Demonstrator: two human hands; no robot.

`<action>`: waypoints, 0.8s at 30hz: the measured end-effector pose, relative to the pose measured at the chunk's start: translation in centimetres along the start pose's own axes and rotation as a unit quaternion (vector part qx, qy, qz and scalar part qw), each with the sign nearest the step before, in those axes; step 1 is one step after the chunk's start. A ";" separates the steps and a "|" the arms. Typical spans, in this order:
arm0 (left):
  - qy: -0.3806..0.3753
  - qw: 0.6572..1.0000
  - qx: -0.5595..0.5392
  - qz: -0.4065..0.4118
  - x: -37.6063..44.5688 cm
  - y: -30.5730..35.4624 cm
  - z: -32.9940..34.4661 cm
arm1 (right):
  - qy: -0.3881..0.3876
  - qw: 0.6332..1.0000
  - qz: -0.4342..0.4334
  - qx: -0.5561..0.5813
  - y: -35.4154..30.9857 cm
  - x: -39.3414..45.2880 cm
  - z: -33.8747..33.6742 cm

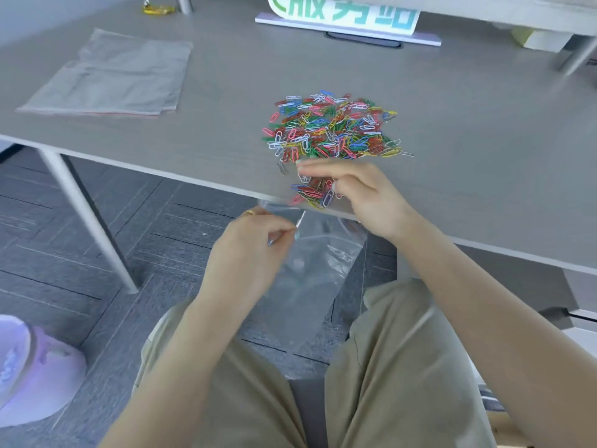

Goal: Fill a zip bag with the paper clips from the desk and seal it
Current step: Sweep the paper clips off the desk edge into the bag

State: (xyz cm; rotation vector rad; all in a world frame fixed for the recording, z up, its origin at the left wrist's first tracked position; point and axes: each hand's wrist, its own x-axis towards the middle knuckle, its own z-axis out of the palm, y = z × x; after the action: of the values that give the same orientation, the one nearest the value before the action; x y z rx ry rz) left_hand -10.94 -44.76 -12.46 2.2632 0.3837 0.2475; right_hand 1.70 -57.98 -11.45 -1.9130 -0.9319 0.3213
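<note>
- Desk (484,140), grey, carries a heap of coloured paper clips (332,124).
- Zip bag (310,270), clear, hangs below the desk edge, its rim pinched by the left hand (248,250).
- Right hand (361,192), fingers curled, rakes a small clump of clips (313,190) at the edge.

— How many hands do we count?
— Two: the left hand (250,244) at six o'clock and the right hand (361,195) just past it toward three.
— And bags?
— We see one clear bag (310,273) hanging below the desk edge, plus a stack of bags (113,76) at ten o'clock; how many lie in it we cannot tell.
— Clips?
— Far too many for us to count: one big heap of clips (332,127) at twelve o'clock and one small bunch (313,190) under the right hand.
— Anything else?
— One sign (349,17) at one o'clock and one desk (484,140).
</note>
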 end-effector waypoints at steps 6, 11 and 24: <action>-0.011 0.999 -0.011 -0.037 -0.7 0.3 1.1 | -0.044 0.998 0.038 -0.001 0.7 2.6 -0.2; -0.009 0.998 0.013 -0.055 0.4 0.1 1.0 | -0.106 0.993 0.024 -0.049 0.8 5.1 0.0; 0.022 0.999 0.004 -0.030 0.4 0.3 0.8 | -0.097 0.985 -0.059 -0.133 0.8 1.6 -0.5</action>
State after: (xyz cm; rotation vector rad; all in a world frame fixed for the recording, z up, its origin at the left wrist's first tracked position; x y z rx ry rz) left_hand -10.28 -45.38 -12.74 2.2530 0.4765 0.2657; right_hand 3.48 -57.39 -11.63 -2.0838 -1.2657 0.3307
